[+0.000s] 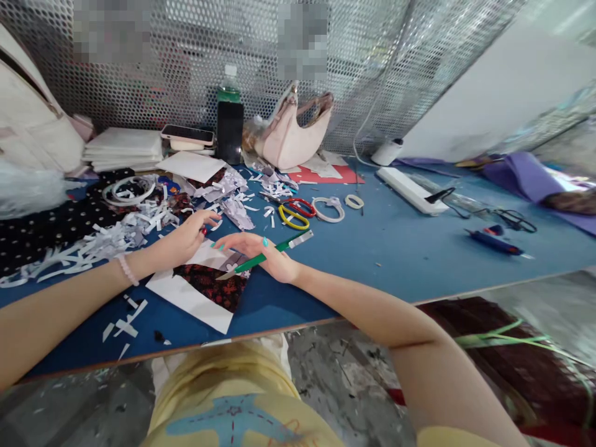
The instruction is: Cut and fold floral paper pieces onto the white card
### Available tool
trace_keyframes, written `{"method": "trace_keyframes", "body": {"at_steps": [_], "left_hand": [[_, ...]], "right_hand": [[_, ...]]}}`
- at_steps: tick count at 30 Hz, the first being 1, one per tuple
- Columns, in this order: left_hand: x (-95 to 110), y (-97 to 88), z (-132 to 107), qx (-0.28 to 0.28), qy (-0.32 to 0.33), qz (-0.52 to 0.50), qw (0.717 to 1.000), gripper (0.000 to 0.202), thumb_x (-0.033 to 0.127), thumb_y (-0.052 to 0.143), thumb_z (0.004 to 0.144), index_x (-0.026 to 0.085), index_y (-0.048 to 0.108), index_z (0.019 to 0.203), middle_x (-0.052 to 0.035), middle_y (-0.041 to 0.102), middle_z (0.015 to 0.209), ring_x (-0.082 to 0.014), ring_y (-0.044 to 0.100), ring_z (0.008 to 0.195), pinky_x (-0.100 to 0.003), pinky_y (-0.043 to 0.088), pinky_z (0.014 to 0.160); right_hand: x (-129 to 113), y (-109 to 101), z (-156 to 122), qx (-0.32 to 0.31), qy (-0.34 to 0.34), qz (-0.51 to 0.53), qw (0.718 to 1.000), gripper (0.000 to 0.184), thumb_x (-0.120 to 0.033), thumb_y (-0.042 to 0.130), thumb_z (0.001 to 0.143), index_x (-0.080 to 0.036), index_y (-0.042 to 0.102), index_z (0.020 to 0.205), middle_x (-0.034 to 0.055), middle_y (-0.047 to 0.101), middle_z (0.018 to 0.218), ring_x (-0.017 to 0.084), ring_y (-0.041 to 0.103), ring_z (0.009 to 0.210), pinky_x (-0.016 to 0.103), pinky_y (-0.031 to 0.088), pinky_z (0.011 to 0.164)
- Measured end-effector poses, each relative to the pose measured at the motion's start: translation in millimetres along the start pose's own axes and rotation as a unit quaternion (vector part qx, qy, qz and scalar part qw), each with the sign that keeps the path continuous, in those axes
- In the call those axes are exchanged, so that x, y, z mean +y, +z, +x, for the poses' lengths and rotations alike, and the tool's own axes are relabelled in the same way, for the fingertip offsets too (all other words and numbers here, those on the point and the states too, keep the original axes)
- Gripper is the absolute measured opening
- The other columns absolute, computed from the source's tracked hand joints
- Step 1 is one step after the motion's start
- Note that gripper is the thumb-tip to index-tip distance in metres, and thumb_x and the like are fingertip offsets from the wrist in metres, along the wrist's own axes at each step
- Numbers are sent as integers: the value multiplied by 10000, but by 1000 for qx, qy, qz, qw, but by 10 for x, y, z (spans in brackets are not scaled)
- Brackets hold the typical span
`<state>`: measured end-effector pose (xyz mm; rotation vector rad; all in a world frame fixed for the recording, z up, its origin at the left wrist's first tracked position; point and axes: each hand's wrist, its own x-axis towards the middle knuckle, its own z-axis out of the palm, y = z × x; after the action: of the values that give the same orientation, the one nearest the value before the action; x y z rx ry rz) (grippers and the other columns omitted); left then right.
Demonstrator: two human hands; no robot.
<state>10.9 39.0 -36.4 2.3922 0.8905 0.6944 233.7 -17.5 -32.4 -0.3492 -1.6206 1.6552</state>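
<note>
Right hand (267, 254) grips green craft knife (261, 256) — left hand (189, 238) pins patterned paper (212, 285).

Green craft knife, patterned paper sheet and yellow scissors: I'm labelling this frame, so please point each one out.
green craft knife (261, 256), head view, on the middle of its green handle.
patterned paper sheet (212, 287), head view, on its dark red printed area.
yellow scissors (293, 218), head view, on a yellow handle loop.

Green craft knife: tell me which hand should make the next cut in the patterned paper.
Right, probably. The right hand already holds the green craft knife with its tip on the patterned paper; the left hand rests at the paper's far edge.
</note>
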Motion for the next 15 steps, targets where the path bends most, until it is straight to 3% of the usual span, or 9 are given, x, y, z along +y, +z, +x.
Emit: {"method": "trace_keyframes", "body": {"at_steps": [4, 8, 10, 12, 15], "left_hand": [[-9, 0, -5, 2, 14, 24, 1000, 431, 110, 307, 880, 150, 376, 1304, -138, 522, 1273, -207, 551, 1195, -431, 445, 1057], [1, -12, -11, 4, 40, 55, 998, 428, 106, 300, 888, 135, 376, 1308, -154, 492, 1328, -219, 501, 1253, -436, 404, 1099], [10, -19, -16, 4, 45, 63, 997, 425, 105, 296, 887, 124, 382, 1303, -157, 488, 1330, -221, 486, 1268, -431, 397, 1105], [14, -22, -21, 1, 43, 65, 997, 421, 102, 291, 887, 122, 392, 1295, -153, 492, 1317, -212, 500, 1248, -416, 410, 1093], [6, -21, -21, -2, 46, 74, 996, 421, 91, 287, 885, 130, 412, 1285, -144, 500, 1312, -202, 504, 1236, -409, 407, 1092]], "right_hand": [[8, -15, -24, -78, 45, -8, 996, 735, -805, 329, 836, -188, 610, 1118, 135, 651, 1184, 260, 582, 1155, 455, 375, 1073], [14, -98, -3, 26, 9, -77, 997, 660, -768, 356, 859, -222, 651, 1084, 83, 498, 1412, 247, 379, 1373, 398, 243, 1171], [8, -121, 10, 44, 24, -25, 998, 646, -779, 408, 828, -227, 650, 1059, 79, 520, 1386, 262, 449, 1320, 423, 302, 1141], [6, -115, 15, 15, 63, 39, 997, 683, -811, 445, 781, -221, 640, 1065, 96, 571, 1320, 274, 542, 1222, 445, 386, 1074], [29, -91, 14, -8, 74, 45, 996, 712, -814, 400, 803, -213, 636, 1103, 106, 602, 1279, 255, 534, 1237, 424, 370, 1089]]}}
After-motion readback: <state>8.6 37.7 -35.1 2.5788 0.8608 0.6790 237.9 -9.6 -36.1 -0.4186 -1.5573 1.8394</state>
